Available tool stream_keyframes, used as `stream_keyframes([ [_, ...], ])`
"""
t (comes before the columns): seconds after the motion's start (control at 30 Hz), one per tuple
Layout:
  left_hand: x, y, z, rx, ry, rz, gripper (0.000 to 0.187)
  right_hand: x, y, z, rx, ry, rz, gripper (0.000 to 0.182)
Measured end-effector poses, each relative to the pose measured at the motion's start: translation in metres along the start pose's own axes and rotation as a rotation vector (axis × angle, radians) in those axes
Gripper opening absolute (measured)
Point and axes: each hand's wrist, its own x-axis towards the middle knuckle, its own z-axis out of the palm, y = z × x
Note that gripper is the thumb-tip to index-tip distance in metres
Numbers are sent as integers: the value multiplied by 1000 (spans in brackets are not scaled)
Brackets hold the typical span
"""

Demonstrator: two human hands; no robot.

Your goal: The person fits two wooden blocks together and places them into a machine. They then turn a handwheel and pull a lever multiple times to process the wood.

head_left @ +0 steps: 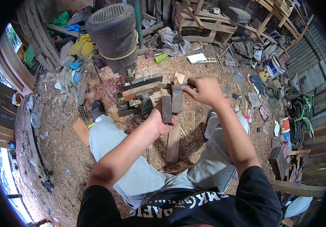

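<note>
Fingers wrapped round its lower part, my left hand [162, 122] holds a short wooden block [166, 108] at the centre of the view. Right beside that block stands a second wooden piece [176, 99]. My right hand [204, 90] is closed on a thin dark bar [165, 86] that lies across the top of the wooden pieces; what exactly the bar is cannot be made out. Left of the hands is a vise-like machine table [140, 90] with wood and metal strips. Below the hands a flat board [173, 145] lies on the floor between my legs.
A large dark motor housing [113, 38] stands at the upper left of the hands. Wood shavings cover the floor. A wooden bench [204, 24] is at the back, a green toy motorcycle [302, 115] and buckets [271, 70] at the right, and an orange-brown board [81, 131] by my left leg.
</note>
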Motion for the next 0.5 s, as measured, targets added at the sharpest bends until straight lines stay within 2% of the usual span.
stream_keyframes([
  [0.03, 0, -2, -2, -30, 98, -11, 32, -1, -4, 1, 6, -7, -1, 49],
  [0.13, -2, -9, -3, -19, 200, -57, 34, -2, -6, 7, -16, -40, -16, 49],
  [0.37, -7, -7, -6, -8, 207, -43, 38, -1, -6, 10, 22, -109, 9, 49],
  [0.43, -13, -7, 4, 35, 247, 1, 39, 3, 2, 16, 115, -149, 17, 59],
  [0.5, -13, -2, 3, 20, 241, 8, 41, 4, 6, 20, 174, -164, 22, 58],
])
